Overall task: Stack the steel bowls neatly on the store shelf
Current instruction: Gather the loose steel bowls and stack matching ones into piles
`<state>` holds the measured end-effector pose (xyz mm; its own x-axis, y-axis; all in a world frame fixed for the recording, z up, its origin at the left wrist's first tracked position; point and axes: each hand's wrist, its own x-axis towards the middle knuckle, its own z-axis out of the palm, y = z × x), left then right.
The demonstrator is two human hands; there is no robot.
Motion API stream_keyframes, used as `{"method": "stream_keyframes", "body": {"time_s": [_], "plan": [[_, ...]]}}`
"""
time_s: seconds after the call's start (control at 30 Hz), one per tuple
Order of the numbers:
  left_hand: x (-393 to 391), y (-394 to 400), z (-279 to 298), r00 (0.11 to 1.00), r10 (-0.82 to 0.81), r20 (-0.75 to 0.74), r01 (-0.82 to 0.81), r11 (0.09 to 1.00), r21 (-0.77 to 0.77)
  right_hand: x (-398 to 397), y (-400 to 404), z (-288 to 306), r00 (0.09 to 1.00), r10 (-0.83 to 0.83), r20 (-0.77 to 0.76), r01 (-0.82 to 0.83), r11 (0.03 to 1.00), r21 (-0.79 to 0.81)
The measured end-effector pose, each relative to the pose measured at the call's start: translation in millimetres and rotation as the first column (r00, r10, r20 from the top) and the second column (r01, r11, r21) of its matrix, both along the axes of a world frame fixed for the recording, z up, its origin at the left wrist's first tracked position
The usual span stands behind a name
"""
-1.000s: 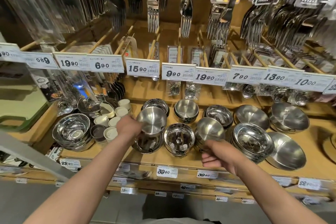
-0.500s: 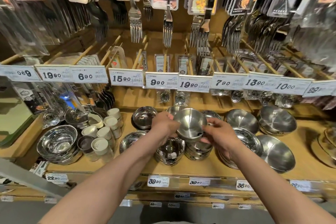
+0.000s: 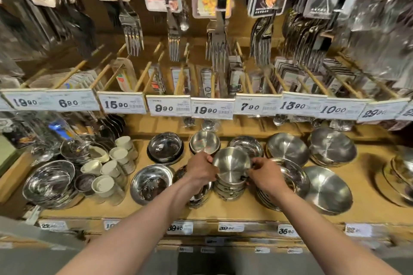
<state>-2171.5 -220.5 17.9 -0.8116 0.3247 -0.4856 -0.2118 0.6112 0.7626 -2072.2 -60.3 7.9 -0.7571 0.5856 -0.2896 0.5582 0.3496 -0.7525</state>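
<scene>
A small steel bowl point(image 3: 231, 164) sits on top of a short stack of like bowls point(image 3: 229, 191) at the middle of the wooden shelf point(image 3: 223, 213). My left hand point(image 3: 201, 168) grips the bowl's left rim and my right hand point(image 3: 267, 176) pinches its right rim. The bowl tilts slightly toward me. Another stack of bowls point(image 3: 196, 198) lies partly hidden under my left wrist. More steel bowls stand behind: a small one point(image 3: 204, 142) and a shallow one point(image 3: 245, 146).
Wide steel bowls point(image 3: 328, 192) and stacks point(image 3: 331, 149) fill the shelf's right side. A shiny bowl point(image 3: 150, 183), white cups point(image 3: 107, 183) and a large bowl stack point(image 3: 49, 183) stand at left. Price tags point(image 3: 212, 108) and hanging forks point(image 3: 216, 47) overhang the back.
My left hand carried the bowl from the left stack to the middle one. My right hand came up and took its other rim, and both lowered it onto the stack.
</scene>
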Motion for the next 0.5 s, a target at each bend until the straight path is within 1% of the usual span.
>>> {"method": "stream_keyframes", "body": {"time_s": [0.03,0.13,0.2,0.3,0.37,0.43,0.5], "plan": [[-1,0,-1,1.000,0.004,-0.009,-0.004,1.000,-0.002,0,0,-1,1.000,0.002,-0.001,-0.002,1.000,0.002],[-5,-1,-4,0.999,0.012,-0.033,-0.012,1.000,0.010,-2,1,-4,1.000,-0.028,0.011,0.029,0.995,-0.099],[-6,-2,-4,0.999,0.007,-0.050,-0.006,1.000,0.013,-2,1,-4,0.998,-0.057,0.022,0.059,0.990,-0.130],[-8,-13,-4,0.997,-0.002,-0.076,0.008,0.997,0.077,3,1,-2,0.997,-0.082,0.006,0.083,0.992,-0.093],[-14,-32,-5,0.996,0.031,-0.087,-0.022,0.995,0.098,6,1,2,0.995,-0.102,-0.008,0.101,0.990,-0.096],[-22,-61,-9,0.989,0.080,-0.124,-0.076,0.996,0.037,10,1,7,0.991,-0.131,-0.005,0.130,0.989,-0.070],[-28,-92,-17,0.968,0.174,-0.183,-0.189,0.980,-0.068,12,-2,11,0.988,-0.156,-0.017,0.156,0.987,-0.033]]}}
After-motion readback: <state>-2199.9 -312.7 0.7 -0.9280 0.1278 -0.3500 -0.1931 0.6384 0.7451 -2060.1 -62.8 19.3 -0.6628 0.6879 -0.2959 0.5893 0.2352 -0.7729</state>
